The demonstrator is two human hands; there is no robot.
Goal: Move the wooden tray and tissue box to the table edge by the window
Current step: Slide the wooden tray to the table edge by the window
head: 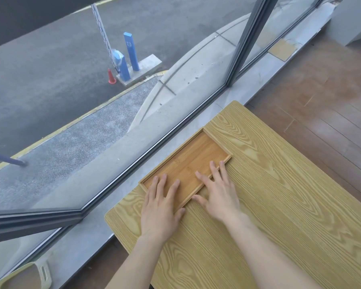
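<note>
I see the wooden tray (193,161) lying flat on the light wood-grain desk (279,205), set along the desk edge that faces the window (113,101). Its long side runs parallel to that edge, and its far long rim sits at or just over the desk edge, above the grey sill (121,192). The tray is shallow, with a low raised rim, and nothing lies in it apart from my fingertips.

My left hand (159,207) lies palm down at the near left corner of the tray. Its fingers (162,180) are extended and slightly spread, resting on the tray floor, with the thumb on the desk against the near rim. It is not pinching anything.

My right hand (219,195) lies palm down over the near long rim, towards the middle of the tray. Its fingers (213,167) are likewise extended and spread; the tips lie on the tray floor, while the palm and thumb rest on the desk. No grip is closed on the rim.

To the right of the desk I see brown plank flooring (321,101).
</note>
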